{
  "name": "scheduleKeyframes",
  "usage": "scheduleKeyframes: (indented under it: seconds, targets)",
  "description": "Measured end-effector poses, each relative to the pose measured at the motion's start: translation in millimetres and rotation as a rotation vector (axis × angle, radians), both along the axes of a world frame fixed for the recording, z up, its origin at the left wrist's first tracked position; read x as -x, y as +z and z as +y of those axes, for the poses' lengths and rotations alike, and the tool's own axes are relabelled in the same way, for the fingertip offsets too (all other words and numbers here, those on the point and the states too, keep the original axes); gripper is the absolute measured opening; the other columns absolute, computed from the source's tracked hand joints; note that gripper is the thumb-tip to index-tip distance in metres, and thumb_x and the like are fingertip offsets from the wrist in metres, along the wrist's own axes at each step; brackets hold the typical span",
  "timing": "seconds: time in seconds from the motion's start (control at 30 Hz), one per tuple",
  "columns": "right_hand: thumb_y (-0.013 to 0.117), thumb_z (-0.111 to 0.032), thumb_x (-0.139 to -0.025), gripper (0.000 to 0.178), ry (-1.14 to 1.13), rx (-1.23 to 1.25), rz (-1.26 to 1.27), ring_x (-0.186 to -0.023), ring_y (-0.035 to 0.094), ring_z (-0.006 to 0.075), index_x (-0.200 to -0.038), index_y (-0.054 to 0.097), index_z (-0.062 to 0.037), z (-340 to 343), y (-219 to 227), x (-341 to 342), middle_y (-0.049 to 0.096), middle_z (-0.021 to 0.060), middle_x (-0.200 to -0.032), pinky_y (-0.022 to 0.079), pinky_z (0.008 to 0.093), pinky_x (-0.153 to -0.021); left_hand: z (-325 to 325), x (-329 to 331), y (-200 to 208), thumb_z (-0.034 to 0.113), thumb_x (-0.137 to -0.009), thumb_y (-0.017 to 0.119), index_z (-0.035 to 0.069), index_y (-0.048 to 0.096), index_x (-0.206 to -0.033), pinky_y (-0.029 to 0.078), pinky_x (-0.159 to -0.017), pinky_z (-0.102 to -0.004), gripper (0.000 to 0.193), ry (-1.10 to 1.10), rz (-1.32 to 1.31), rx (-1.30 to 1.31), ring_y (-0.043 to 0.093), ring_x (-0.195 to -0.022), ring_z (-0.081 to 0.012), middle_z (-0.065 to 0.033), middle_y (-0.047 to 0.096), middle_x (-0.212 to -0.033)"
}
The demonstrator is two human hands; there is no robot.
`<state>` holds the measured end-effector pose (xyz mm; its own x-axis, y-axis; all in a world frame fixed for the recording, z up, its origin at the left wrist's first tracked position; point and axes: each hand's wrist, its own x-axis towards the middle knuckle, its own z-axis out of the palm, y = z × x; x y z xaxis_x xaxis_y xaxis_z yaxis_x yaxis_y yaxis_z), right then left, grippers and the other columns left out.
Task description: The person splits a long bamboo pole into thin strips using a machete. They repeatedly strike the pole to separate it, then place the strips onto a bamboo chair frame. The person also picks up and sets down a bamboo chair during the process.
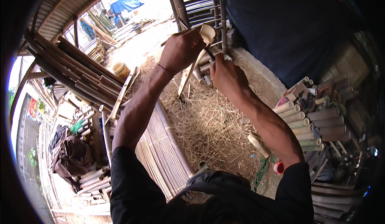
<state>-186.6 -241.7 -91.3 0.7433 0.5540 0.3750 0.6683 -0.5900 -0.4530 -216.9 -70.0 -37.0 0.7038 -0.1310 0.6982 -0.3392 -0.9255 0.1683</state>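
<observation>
The left hand (182,50) clamps a pale bamboo piece (207,33) above the shaving-strewn ground (212,127), while the right hand (230,75) grips a dark tool (209,54), apparently a knife, just beside it.

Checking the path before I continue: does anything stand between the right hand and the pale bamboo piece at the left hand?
Only the dark tool that the right hand grips lies between it and the pale bamboo piece at the left hand; no other obstacle shows. Whether tool and bamboo touch is unclear.
</observation>
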Motion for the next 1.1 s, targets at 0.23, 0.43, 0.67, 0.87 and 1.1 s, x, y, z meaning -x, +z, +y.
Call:
scheduleKeyframes:
  seconds: [0.23, 0.43, 0.67, 0.87, 1.1]
  targets:
    - [0.055, -0.034, -0.093, 0.035, 0.069, -0.578, 0.125, -0.064, 0.066, 0.0314, -0.099, 0.054, 0.0002, 87, -48, -18, 0.063, 0.0171, -0.07, 0.051, 0.0406, -0.057, 48, -3, 13, 0.002, -0.083, 0.065, 0.002, 0.066, -0.093, 0.056, -0.068, -0.0282, 0.01, -0.175, -0.021, 0.121, 0.07, -0.081, -0.0185, -0.0082, 0.069, -0.087]
    - [0.05, -0.03, -0.096, 0.037, 0.247, -0.3, 0.149, -0.054, 0.065, 0.0275, -0.103, 0.049, 0.0061, 161, -8, -8, 0.065, 0.0168, -0.07, 0.052, 0.0367, -0.044, 114, 28, 27, 0.011, -0.086, 0.066, 0.002, 0.066, -0.088, 0.057, -0.064, -0.0282, 0.009, 0.111, -0.17, 0.207, 0.07, -0.076, -0.016, -0.0084, 0.07, -0.084]
    - [0.051, -0.036, -0.095, 0.041, 0.184, -0.089, 0.178, -0.057, 0.064, 0.0302, -0.099, 0.051, 0.0041, 231, -167, -51, 0.062, 0.0198, -0.067, 0.051, 0.041, -0.05, 141, 39, 7, 0.002, -0.083, 0.068, -0.001, 0.061, -0.105, 0.054, -0.08, -0.0277, 0.024, -0.131, -0.16, 0.603, 0.066, -0.086, -0.0127, -0.0068, 0.067, -0.094]
    - [0.054, -0.029, -0.094, 0.037, 0.33, -0.113, 0.32, -0.052, 0.064, 0.0241, -0.104, 0.046, 0.0057, 242, -148, -18, 0.061, 0.0151, -0.064, 0.054, 0.0327, -0.041, 150, 49, -13, 0.002, -0.075, 0.077, -0.001, 0.065, -0.098, 0.049, -0.073, -0.0229, 0.026, 0.038, -0.349, 0.751, 0.062, -0.081, -0.009, -0.0043, 0.069, -0.085]
    - [0.061, -0.023, -0.09, 0.034, 0.599, -0.302, 0.736, -0.06, 0.066, 0.0269, -0.099, 0.05, 0.0073, 259, -144, -40, 0.063, 0.0178, -0.069, 0.055, 0.0358, -0.053, 174, 43, -16, 0.006, -0.077, 0.075, -0.003, 0.062, -0.101, 0.05, -0.083, -0.0295, 0.028, 0.07, -0.5, 0.889, 0.064, -0.086, -0.0182, -0.0095, 0.067, -0.093]
